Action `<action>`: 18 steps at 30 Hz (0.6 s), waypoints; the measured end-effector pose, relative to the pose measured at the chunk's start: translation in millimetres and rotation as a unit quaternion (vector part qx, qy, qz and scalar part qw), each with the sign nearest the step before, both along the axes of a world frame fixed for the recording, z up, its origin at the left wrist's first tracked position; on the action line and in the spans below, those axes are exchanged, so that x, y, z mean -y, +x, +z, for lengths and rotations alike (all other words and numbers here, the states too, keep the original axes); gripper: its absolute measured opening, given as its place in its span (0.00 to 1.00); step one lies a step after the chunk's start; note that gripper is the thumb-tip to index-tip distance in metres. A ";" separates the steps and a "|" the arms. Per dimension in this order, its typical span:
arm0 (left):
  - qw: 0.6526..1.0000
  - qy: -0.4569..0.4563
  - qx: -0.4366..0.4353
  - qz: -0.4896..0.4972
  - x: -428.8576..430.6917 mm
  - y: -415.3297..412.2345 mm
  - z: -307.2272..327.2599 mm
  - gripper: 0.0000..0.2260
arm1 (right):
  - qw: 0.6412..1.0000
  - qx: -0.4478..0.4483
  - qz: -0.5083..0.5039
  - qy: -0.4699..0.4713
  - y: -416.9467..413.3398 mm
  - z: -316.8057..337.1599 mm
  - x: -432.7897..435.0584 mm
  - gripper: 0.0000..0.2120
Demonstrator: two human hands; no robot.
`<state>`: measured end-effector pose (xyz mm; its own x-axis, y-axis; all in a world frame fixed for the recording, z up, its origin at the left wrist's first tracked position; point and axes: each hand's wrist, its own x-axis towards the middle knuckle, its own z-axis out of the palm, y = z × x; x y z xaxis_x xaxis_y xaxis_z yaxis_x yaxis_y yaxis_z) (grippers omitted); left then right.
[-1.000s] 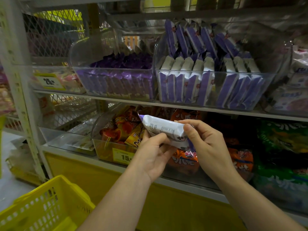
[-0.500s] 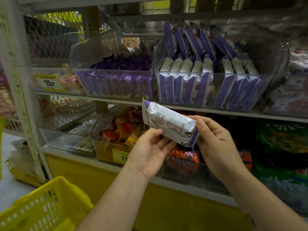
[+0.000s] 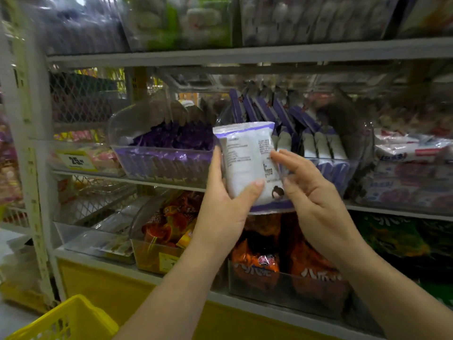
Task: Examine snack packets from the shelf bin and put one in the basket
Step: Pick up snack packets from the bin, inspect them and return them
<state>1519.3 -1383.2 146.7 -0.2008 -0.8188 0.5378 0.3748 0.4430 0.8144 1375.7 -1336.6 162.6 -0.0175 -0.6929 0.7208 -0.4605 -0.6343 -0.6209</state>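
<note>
packet (image 3: pixel 246 168) upright | left hand (image 3: pixel 220 209) grips it | right hand (image 3: pixel 316 204) straight-fingered, touching its edge

Glossy plastic-film packet (image 3: pixel 247 165), clear shiny plastic bin (image 3: pixel 353 153), painted metal shelf (image 3: pixel 245 55), yellow perforated plastic basket (image 3: pixel 71 320).

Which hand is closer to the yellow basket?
Left. The left hand holds the snack packet above and right of the yellow basket; the right hand sits farther right, beyond the packet.

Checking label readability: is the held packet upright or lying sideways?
Upright: the snack packet stands on end, purple seams at top and bottom, gripped by the left hand.
</note>
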 end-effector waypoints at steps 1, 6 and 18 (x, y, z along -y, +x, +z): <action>1.000 -0.004 0.001 0.018 0.8 -1.2 10.1 0.37 | 1.000 -0.030 0.000 -0.001 -4.9 8.1 -1.4 0.20; 0.996 0.066 0.027 -0.049 5.8 -9.7 60.0 0.28 | 0.972 -0.233 -0.031 0.027 -32.3 44.2 -3.4 0.33; 0.960 0.020 0.273 -0.062 37.2 -32.4 127.1 0.34 | 0.941 -0.262 -0.206 0.060 -58.7 93.1 16.6 0.35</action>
